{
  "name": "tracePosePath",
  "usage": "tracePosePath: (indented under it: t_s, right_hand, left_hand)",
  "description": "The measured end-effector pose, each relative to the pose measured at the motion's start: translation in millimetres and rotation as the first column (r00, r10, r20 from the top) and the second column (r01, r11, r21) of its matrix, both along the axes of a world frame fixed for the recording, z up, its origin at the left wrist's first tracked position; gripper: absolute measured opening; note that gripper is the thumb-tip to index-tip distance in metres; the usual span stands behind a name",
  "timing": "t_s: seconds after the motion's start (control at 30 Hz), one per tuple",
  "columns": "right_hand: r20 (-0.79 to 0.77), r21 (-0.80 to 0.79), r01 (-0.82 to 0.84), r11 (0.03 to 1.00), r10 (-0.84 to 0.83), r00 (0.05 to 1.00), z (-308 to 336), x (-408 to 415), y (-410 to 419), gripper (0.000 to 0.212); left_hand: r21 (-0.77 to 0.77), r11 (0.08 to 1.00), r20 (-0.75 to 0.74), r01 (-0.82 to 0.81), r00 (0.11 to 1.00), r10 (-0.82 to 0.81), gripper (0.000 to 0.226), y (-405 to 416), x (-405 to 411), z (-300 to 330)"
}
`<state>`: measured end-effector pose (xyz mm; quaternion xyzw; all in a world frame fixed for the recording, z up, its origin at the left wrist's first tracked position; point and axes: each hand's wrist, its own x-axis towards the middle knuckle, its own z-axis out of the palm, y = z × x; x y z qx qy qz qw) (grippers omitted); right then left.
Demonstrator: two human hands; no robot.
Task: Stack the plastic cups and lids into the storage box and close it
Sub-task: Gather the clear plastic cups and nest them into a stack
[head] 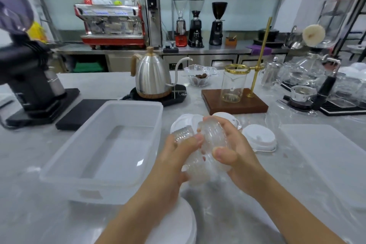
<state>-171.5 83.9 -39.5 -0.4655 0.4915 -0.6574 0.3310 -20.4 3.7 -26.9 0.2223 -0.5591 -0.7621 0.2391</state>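
My left hand grips a clear ribbed plastic cup lying on its side. Beside it my right hand grips a second clear ribbed cup, and the two cups touch each other above the counter. An open translucent storage box with nothing inside stands to the left of my hands. White lids lie on the counter: one behind the cups, another to the right, and a stack under my left forearm. The box's flat translucent lid lies at the right.
A silver gooseneck kettle on a black base stands behind the box. A black grinder is at the left, and a wooden pour-over stand with a glass server sits at the back right. Glassware crowds the far right.
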Motion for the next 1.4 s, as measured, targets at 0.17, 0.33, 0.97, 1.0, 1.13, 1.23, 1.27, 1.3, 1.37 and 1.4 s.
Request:
tracePosePath:
  t_s: [0.17, 0.33, 0.97, 1.0, 1.13, 1.23, 1.27, 1.3, 1.37, 1.4]
  right_hand:
    - [-0.033, -0.022, 0.027, 0.999, -0.028, 0.999, -2, 2, 4, 0.069]
    - [-0.059, -0.028, 0.017, 0.999, -0.019, 0.998, -2, 8, 8, 0.071]
    - [-0.117, 0.023, -0.066, 0.998, 0.069, 0.991, -8, 20, 12, 0.078]
    - [-0.116, 0.024, -0.07, 0.997, 0.072, 0.991, -8, 19, 12, 0.079]
    - [-0.126, 0.003, -0.076, 0.997, 0.076, 0.989, -8, 20, 14, 0.085]
    - [-0.106, -0.019, -0.096, 0.995, 0.094, 0.99, -6, 21, 15, 0.088]
    - [-0.1, -0.025, -0.102, 0.995, 0.099, 0.99, -6, 21, 15, 0.087]
    - [-0.096, -0.031, -0.107, 0.994, 0.104, 0.99, -6, 21, 16, 0.087]
    - [-0.082, -0.043, -0.122, 0.992, 0.118, 0.99, -5, 20, 17, 0.086]
    - [-0.073, -0.05, -0.131, 0.99, 0.127, 0.989, -4, 20, 17, 0.085]
  left_hand:
    - [-0.051, 0.999, 0.046, -0.01, 0.999, 0.013, 0.077, 2, 2, -4]
    - [-0.062, 0.998, 0.06, 0.001, 0.998, 0.003, 0.075, 1, 0, -5]
    - [-0.094, 0.994, 0.095, 0.054, 0.994, -0.045, 0.073, 1, 1, -8]
    - [-0.095, 0.994, 0.096, 0.053, 0.994, -0.044, 0.073, 1, 1, -9]
    - [-0.102, 0.993, 0.1, 0.062, 0.994, -0.052, 0.071, 1, 1, -10]
    - [-0.106, 0.992, 0.103, 0.069, 0.993, -0.058, 0.067, 2, 2, -11]
    - [-0.111, 0.991, 0.105, 0.07, 0.993, -0.059, 0.066, 2, 2, -11]
    - [-0.117, 0.991, 0.105, 0.071, 0.993, -0.058, 0.066, 2, 1, -11]
    - [-0.13, 0.989, 0.106, 0.074, 0.993, -0.06, 0.064, 3, 1, -10]
    - [-0.138, 0.988, 0.105, 0.072, 0.993, -0.058, 0.063, 3, 1, -10]
